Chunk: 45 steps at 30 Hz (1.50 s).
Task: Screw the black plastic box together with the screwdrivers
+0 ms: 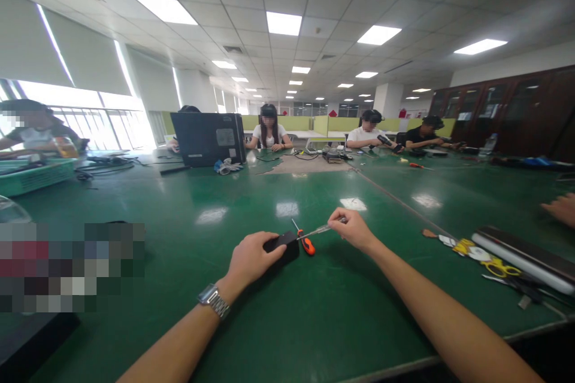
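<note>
A black, block-shaped box (291, 243) could be twisted or skidded if its right end is pressed hard by the slim, clear-handled tool with a thin metal shaft (320, 229); the tip could also be slipped off the edge and the casing scratched, should too shallow an angle be used; whether tip and box touch cannot be told. The box is gripped over the glossy green tabletop (314, 323) by the left hand (251, 258), its right end being left exposed beyond fingers and thumb; the tool's handle is pinched by the right hand (353, 229); just beside the box, an orange-and-black-handled screwdriver (308, 244) is seen lying, where it could be knocked.
</note>
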{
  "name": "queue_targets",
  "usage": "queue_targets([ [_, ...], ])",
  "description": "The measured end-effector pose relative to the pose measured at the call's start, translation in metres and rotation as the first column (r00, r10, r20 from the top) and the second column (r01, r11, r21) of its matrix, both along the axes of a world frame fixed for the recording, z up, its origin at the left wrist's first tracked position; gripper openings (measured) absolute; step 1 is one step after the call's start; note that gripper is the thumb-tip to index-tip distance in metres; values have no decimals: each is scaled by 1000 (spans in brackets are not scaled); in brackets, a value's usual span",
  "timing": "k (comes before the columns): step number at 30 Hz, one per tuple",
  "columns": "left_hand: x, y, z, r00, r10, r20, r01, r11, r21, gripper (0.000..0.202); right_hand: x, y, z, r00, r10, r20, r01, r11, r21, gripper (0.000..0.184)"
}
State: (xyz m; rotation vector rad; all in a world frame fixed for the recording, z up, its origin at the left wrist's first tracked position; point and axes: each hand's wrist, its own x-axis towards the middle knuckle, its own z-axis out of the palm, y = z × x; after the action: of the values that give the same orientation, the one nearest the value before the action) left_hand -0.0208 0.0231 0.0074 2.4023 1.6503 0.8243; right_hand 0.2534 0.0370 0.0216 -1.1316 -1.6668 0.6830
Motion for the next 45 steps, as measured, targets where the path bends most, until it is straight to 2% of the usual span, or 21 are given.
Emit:
queue_targets([
  [15,-1,-1,0,1000,2,-16,-2,1000,-2,41,0,1,0,1000,-8,-25,9,999,31,13],
  [38,-1,0,0,1000,-16,-19,16,1000,14,42,-2,2,-5,999,12,44,-16,995,97,14],
  [41,-1,-2,0,999,-23,-30,24,999,24,41,-5,-4,-2,995,4,104,-21,987,157,13],
  [45,0,-3,0,999,-4,-50,6,999,49,39,-15,-21,5,964,-52,262,-45,935,350,10],
])
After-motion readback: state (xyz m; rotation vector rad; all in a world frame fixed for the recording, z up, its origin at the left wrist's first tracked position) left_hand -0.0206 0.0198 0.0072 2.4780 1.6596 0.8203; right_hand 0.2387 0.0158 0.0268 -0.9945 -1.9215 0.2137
